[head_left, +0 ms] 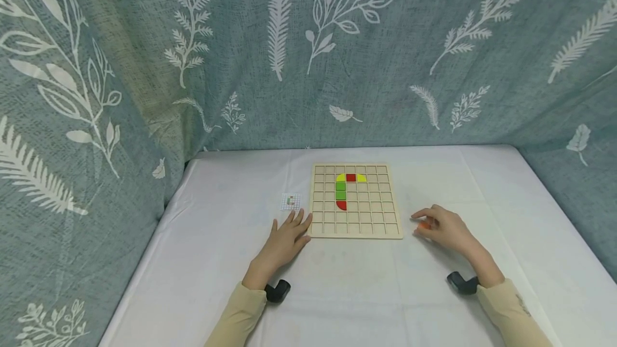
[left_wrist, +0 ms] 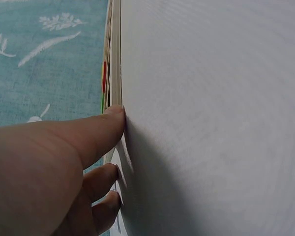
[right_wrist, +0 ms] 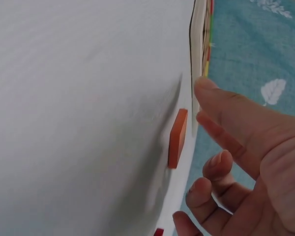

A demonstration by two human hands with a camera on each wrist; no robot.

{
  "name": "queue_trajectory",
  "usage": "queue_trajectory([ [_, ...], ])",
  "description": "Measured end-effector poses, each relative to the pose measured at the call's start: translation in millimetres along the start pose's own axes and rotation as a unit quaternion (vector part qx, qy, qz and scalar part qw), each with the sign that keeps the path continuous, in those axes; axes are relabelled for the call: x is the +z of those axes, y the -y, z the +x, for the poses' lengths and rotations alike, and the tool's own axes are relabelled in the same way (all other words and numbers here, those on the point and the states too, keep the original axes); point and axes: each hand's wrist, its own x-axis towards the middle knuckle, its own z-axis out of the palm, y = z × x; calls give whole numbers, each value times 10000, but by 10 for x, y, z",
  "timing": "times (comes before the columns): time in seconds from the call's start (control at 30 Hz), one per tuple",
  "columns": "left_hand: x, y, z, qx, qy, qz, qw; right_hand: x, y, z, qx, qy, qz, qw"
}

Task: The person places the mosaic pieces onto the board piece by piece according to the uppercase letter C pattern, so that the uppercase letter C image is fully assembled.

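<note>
A light wooden grid board lies on the table. Set in its cells are a red square, yellow quarter-round pieces, green squares and a red quarter-round piece. My left hand rests with spread fingers by the board's lower left corner, thumb at its edge, other fingertips near a small printed pattern card. Right of the board, my right hand hovers over an orange piece. Its thumb and bent fingers stand apart from that piece in the right wrist view.
Part of another red piece shows at the bottom of the right wrist view. A white cloth covers the table, and a patterned teal curtain hangs behind it. Black wrist cameras sit below both hands.
</note>
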Motion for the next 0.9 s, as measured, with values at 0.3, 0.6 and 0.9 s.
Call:
queue_trajectory([
  [0.3, 1, 3, -2, -18, -15, 2, 10000, -61, -61, -103, 127, 33, -66, 9999],
  [0.6, -10, 9, -7, 5, 5, -18, 10000, -112, -128, -138, 291, -38, -134, 9995],
  [0.9, -6, 1, -7, 2, 21, -51, 10000, -102, -166, -144, 203, 9, -260, 9995],
])
